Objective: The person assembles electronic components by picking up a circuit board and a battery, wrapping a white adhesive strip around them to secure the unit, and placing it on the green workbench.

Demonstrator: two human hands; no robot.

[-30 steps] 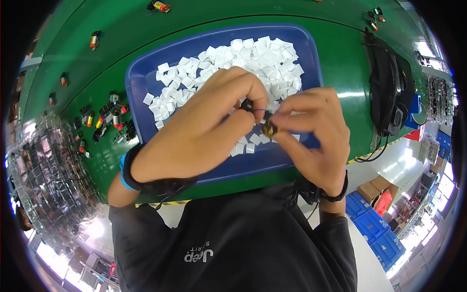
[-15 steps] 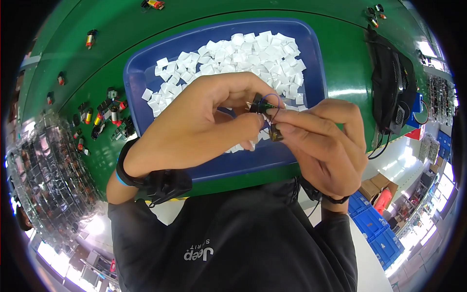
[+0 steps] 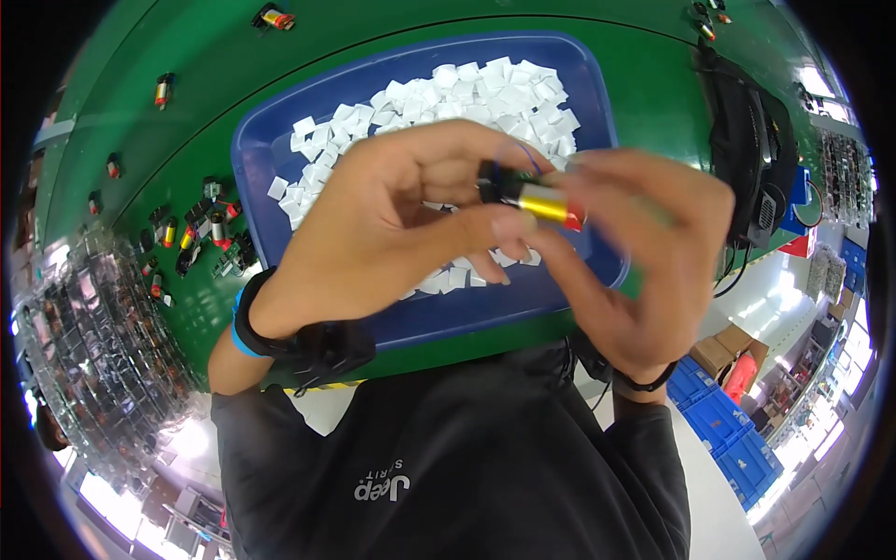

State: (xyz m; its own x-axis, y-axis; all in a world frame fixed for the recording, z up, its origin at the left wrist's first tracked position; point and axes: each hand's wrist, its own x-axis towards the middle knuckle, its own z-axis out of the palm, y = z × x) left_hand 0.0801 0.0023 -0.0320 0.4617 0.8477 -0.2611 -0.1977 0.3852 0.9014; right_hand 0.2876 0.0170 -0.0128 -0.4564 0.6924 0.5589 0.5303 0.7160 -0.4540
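Note:
Over the blue tub, my left hand has its thumb and fingers closed on a small battery assembly. It has a shiny yellow and silver cylinder with a red end, joined to a black plastic piece; a thin blue wire loops above it. My right hand is close on the right, its thumb and fingers apart around the red end. Motion blurs those fingers, so whether they touch or grip the assembly cannot be made out. Beneath both hands, the blue tub holds many small white square pieces.
On the green table, several similar battery assemblies lie left of the tub, with others farther off. A black bag with cables rests on the right. Stacked clear trays stand at left, blue crates at lower right.
The assembly has turned, bringing its yellow and red cylinder into view. My right hand's fingers have spread from a pinch and moved slightly right; my left hand keeps its hold.

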